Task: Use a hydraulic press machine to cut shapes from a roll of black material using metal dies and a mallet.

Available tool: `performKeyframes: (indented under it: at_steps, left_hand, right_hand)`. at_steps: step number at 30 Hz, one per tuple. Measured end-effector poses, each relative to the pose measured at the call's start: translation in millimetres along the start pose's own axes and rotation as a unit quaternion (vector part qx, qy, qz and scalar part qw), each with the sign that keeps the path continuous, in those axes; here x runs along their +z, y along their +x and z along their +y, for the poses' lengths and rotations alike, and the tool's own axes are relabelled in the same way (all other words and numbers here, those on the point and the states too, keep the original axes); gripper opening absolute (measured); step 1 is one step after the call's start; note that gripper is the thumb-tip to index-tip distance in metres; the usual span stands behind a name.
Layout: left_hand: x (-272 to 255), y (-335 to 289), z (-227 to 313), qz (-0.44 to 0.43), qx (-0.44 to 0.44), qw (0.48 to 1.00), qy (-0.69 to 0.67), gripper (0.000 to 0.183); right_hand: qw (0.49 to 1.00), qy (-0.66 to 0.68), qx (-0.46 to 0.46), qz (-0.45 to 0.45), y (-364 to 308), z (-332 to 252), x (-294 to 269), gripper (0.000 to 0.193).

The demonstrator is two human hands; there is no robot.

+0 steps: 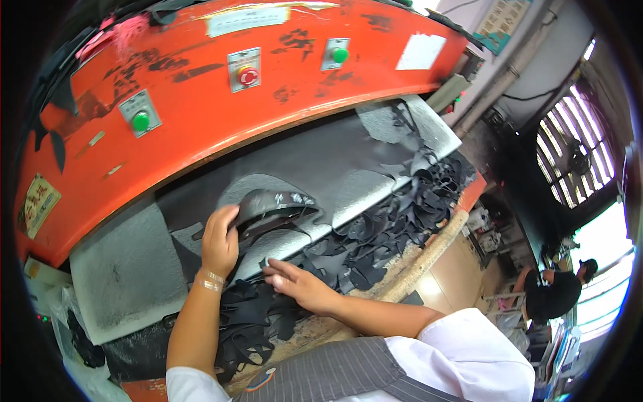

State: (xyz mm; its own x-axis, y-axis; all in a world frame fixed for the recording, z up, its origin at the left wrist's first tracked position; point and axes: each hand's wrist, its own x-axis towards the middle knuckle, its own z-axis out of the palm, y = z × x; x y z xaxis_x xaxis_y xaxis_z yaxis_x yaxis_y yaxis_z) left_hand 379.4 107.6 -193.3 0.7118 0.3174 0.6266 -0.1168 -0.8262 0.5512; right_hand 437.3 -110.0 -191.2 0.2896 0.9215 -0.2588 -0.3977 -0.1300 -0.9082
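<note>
My left hand (220,242) grips the left end of a dark curved cutting die (273,205) with white marks on its side. The die is tilted over a black sheet of material (288,157), beside an opening where the pale board shows through. Just to the right and nearer to me, my right hand (300,288) is at the board's front edge. Its fingers are bent together around a small dark bit at their tips, too small to make out. The sheet lies on a thick white cutting board (127,275) under the machine's head.
An orange press head (181,94) spans the far side, with green push buttons (340,55) and a red one (248,76). Black offcuts (382,214) heap along the board's front edge. A person in black (552,295) sits at the far right.
</note>
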Motion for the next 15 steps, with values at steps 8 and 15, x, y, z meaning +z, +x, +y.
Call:
performKeyframes:
  at_steps: [8,15]
  left_hand:
    - [-29.0,-57.5,126.2,0.060,0.127,0.986,0.088,0.040]
    - [58.5,-14.0,173.4,0.120,0.066,0.990,-0.031,0.037]
  right_hand:
    - [0.958,0.209,-0.196,-0.010,-23.3,-22.3,13.9,0.093]
    - [0.956,-0.089,-0.279,-0.004,-16.2,-112.5,-77.7,0.100]
